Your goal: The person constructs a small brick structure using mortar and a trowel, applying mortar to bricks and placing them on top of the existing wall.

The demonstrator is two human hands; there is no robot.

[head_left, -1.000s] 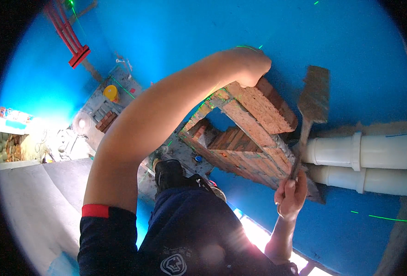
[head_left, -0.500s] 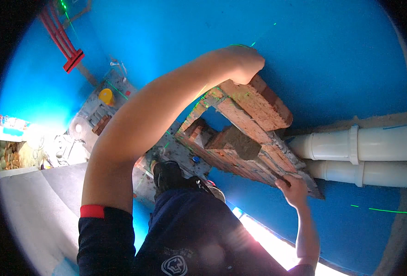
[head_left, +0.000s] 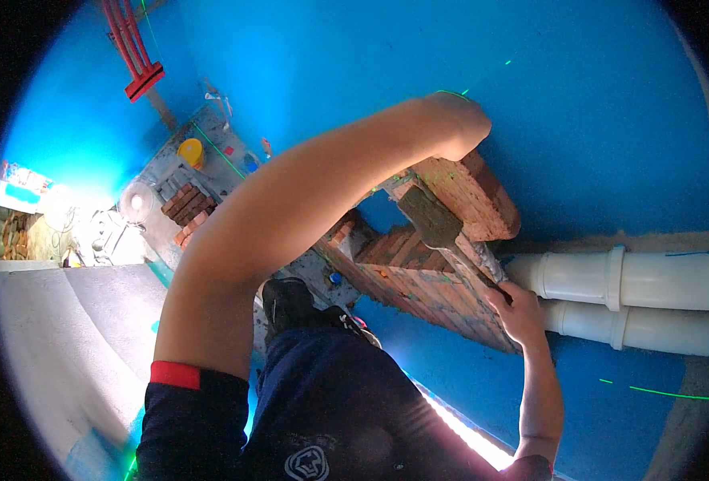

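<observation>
My left hand [head_left: 460, 128] is closed over the upper end of a reddish brick [head_left: 476, 196]; its fingertips are partly hidden. The brick is tilted beside the upper edge of a low brick wall [head_left: 443, 309]. In my right hand [head_left: 519, 314] is a trowel [head_left: 431, 218], gripped by its handle. Its blade, coated in grey mortar, lies along the wall's edge, just left of the brick. My left forearm covers part of the wall's far end.
Two white pipes [head_left: 651, 279] run beside the brickwork on the right, against a blue wall [head_left: 595, 128]. Red pipes [head_left: 134, 48] hang at the upper left. A yellow bucket [head_left: 191, 152] and stacked bricks [head_left: 188, 205] stand on the floor. Green laser lines cross the surfaces.
The trowel blade has moved from over the wall's hollow up to its edge beside the brick. My left hand stays on the brick, and the whole view has shifted slightly.
</observation>
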